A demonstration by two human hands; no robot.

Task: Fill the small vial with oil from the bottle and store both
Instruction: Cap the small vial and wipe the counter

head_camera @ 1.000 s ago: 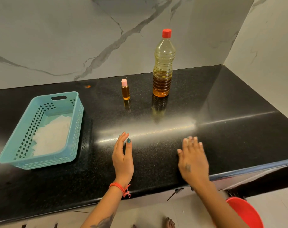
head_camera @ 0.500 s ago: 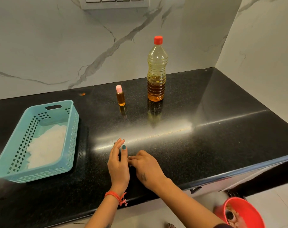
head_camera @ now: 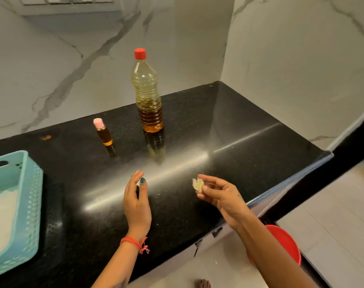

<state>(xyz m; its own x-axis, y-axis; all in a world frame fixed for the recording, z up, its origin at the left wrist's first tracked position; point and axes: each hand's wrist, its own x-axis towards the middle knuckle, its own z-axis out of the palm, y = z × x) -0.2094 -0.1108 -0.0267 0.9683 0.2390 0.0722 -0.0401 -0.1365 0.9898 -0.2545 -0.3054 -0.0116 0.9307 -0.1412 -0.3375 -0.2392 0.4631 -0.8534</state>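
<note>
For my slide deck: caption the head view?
Right hand pinches a pale scrap over the counter; vial and bottle stand capped.

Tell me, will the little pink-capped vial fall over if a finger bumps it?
Probably yes. The vial is tall and narrow, standing on a small base, so a nudge near its pink cap would likely tip it. The black countertop looks glossy, so a low push might slide it instead. Once down, it would probably roll.
</note>
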